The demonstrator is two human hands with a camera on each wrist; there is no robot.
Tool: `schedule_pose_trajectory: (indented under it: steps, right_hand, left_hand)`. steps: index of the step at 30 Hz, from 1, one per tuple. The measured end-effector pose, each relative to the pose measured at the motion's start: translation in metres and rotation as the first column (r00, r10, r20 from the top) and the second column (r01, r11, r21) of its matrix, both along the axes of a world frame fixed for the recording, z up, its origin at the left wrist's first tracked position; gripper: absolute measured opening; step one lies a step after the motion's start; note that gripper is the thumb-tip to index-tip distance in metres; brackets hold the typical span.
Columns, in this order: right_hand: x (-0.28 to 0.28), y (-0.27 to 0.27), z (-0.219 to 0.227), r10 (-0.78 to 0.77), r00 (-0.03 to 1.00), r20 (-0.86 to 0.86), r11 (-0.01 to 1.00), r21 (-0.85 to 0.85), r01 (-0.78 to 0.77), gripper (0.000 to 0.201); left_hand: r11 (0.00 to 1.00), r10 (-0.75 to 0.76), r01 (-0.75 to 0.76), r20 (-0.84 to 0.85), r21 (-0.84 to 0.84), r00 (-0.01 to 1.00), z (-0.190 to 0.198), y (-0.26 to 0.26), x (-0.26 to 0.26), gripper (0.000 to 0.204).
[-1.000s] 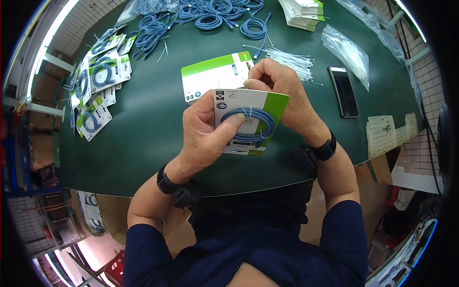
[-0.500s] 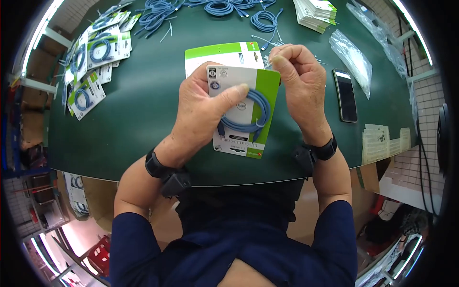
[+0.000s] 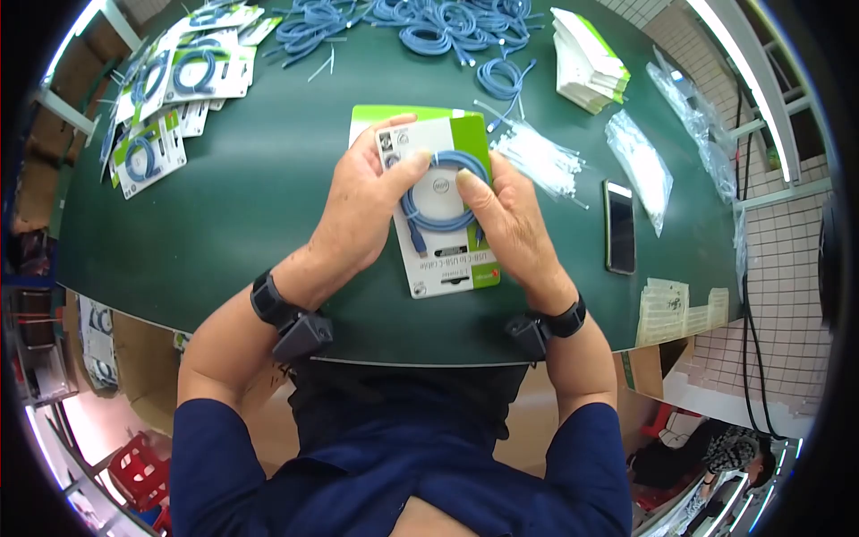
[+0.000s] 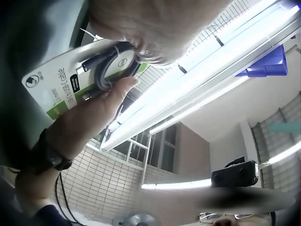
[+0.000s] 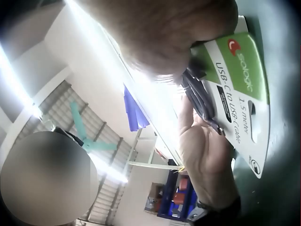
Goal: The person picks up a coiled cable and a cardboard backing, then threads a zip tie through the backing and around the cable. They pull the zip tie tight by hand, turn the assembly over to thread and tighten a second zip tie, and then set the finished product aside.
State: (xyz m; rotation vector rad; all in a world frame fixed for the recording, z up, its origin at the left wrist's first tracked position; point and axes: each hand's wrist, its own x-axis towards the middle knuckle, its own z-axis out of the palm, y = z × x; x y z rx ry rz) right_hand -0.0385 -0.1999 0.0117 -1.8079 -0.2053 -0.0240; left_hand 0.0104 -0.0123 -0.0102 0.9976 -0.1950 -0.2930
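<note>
A white and green cable card (image 3: 438, 259) is held up between both hands above the table. Coiled on its face is a blue USB-C cable (image 3: 438, 221), with a white tie at the top of the loop. My left hand (image 3: 358, 197) grips the card's left edge, thumb on the coil. On the other edge my right hand (image 3: 519, 219) grips it, thumb laid over the coil's right side and fingers mostly hidden behind. The right wrist view shows the card's printed lower end (image 5: 240, 94) with its hang slot. Another green-topped card (image 3: 362, 121) lies behind it.
Finished-looking cards with cables (image 3: 148, 161) are heaped at the left. Bundled blue cables (image 3: 429, 31), a stack of cards (image 3: 582, 67) and loose white ties (image 3: 541, 157) lie at the back. A phone (image 3: 619, 228) and a plastic bag (image 3: 640, 166) are at the right.
My right hand has come down from above the card's upper right corner and now grips its right edge, thumb on the coil. The left hand keeps its grip.
</note>
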Motion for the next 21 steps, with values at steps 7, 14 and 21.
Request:
schedule_pose_trajectory:
  steps: [7, 14, 21]
  right_hand:
    - [0.003, -0.008, -0.003, -0.012, 0.998, -0.054, 0.963, 0.269, 0.026, 0.046]
    - [0.008, -0.001, -0.009, -0.286, 0.958, -0.007, 0.808, 0.536, 0.245, 0.030]
    - [0.003, -0.006, -0.013, -0.453, 0.830, 0.325, 0.890, 0.108, 0.443, 0.019]
  left_hand:
    - [0.983, 0.016, -0.076, 0.337, 0.168, 0.941, 0.011, -0.005, -0.020, 0.060]
    - [0.803, -0.239, -0.238, 0.661, 0.547, 0.712, 0.005, -0.001, -0.023, 0.038]
    - [0.789, -0.122, -0.372, 0.718, 0.489, 0.685, 0.006, -0.008, -0.027, 0.024]
